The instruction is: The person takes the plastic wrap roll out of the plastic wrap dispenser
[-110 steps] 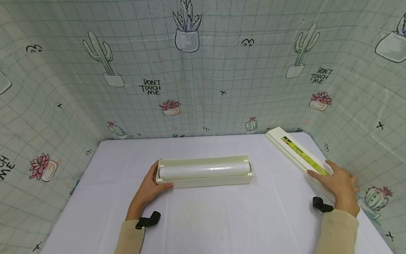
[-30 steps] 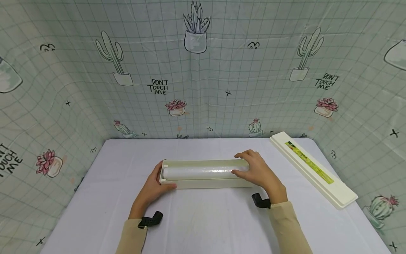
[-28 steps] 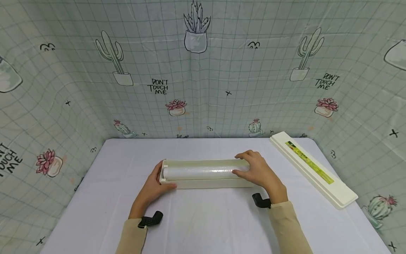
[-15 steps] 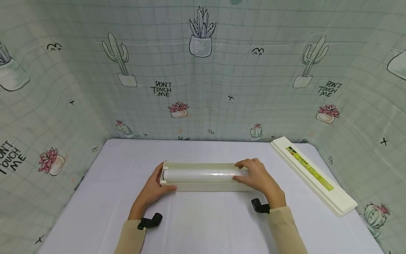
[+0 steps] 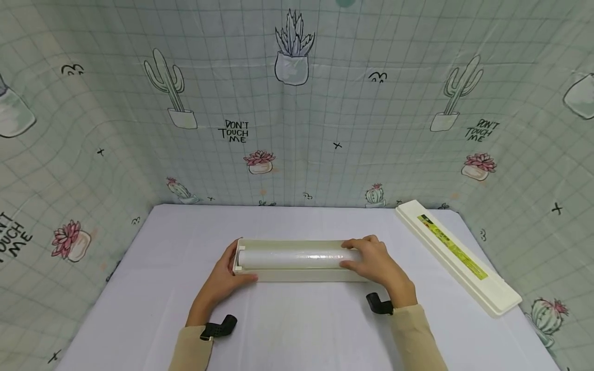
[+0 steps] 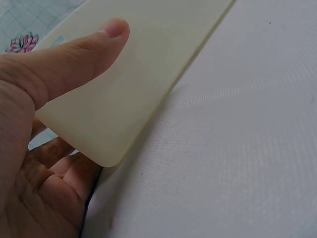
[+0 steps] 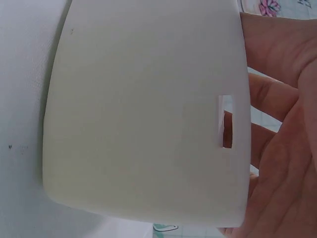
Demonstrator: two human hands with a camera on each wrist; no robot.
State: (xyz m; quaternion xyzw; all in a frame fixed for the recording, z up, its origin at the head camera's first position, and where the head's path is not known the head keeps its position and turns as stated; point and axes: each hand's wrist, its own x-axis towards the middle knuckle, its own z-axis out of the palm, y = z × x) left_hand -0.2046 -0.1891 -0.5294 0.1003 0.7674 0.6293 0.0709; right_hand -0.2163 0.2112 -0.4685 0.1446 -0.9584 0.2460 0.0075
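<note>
A long cream cling film box (image 5: 306,276) lies without its lid mid-table, and a white roll of cling film (image 5: 287,258) sits inside it. My left hand (image 5: 220,281) grips the box's left end, thumb on the front wall; in the left wrist view the fingers go round behind the box end (image 6: 124,114). Over the right end, my right hand (image 5: 378,264) holds the roll, thumb on its near side and fingers on the far side. The right wrist view shows the box's slotted end wall (image 7: 143,124), which hides the fingertips.
The long cream lid (image 5: 492,296) with a yellow-green label (image 5: 455,247) lies slanted at the table's right edge. White cloth covers the table (image 5: 287,330). A cactus-print curtain (image 5: 297,118) encloses the back and sides.
My right hand has left the lid at the right and moved left onto the roll's right end. My left hand stays on the box. Within the last second little has moved besides the head view.
</note>
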